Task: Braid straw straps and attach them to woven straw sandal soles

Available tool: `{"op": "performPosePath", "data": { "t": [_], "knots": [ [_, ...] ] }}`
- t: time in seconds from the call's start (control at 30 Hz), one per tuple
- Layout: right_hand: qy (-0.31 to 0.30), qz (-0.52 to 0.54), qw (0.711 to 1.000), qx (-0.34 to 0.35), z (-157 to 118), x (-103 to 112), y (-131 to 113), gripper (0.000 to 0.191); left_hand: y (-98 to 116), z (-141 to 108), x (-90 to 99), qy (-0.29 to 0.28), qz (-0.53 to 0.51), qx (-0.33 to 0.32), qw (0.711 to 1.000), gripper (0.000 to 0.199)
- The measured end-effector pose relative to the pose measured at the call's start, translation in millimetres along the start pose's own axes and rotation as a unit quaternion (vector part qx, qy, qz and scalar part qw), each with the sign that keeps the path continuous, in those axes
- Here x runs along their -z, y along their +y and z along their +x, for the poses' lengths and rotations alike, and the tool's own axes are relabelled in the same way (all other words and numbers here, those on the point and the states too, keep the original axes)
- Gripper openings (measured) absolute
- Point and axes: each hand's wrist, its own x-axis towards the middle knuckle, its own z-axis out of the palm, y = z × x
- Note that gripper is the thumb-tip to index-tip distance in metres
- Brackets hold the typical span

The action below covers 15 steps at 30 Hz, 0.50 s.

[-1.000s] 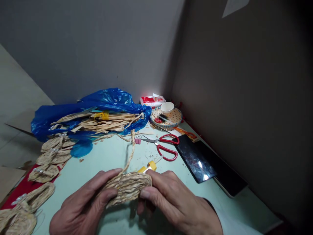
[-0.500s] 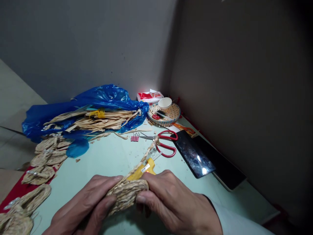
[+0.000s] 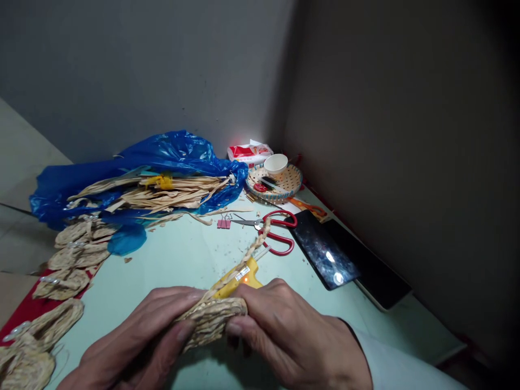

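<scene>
A coiled braided straw piece [image 3: 215, 320] is held between both hands near the bottom centre. My left hand [image 3: 142, 336] pinches its left end, and my right hand [image 3: 284, 330] grips its right end with thumb and forefinger. From the coil a loose braid tail [image 3: 252, 250] rises up and to the right. Just behind the coil lies a yellow glue gun [image 3: 252, 273], partly hidden by the braid and my right hand. Red-handled scissors [image 3: 280, 252] rest beyond it, their blades pointing left beside a pink binder clip [image 3: 223, 223].
Blue plastic [image 3: 174, 149] with straw strips [image 3: 174, 197] lies at the back left. Several coiled straw pieces [image 3: 60, 284] line the left edge. A woven basket [image 3: 290, 187] with a white bowl [image 3: 275, 163] stands at the back; a dark tablet [image 3: 325, 254] lies right.
The view has shifted slightly, so the table objects appear a little higher. The braid tail has swung a bit right and upward. Both hands keep their hold on the coil.
</scene>
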Motion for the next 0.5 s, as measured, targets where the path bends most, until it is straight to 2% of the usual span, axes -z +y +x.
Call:
{"op": "performPosePath", "data": {
  "t": [0.13,0.3,0.5],
  "knots": [
    [0.005,-0.008,1.0,0.004,0.1,-0.2,-1.0,0.026,0.6,1.8,-0.4,-0.001,-0.002,-0.007,1.0,0.016],
    [0.012,-0.016,1.0,0.017,0.1,-1.6,1.1,0.02,-1.1,-3.0,-1.0,0.007,0.014,0.039,0.999,0.014],
    [0.032,-0.036,0.998,0.044,2.0,-2.6,3.3,0.021,1.6,-4.0,-4.4,0.026,0.071,0.053,0.996,0.022]
  ]
}}
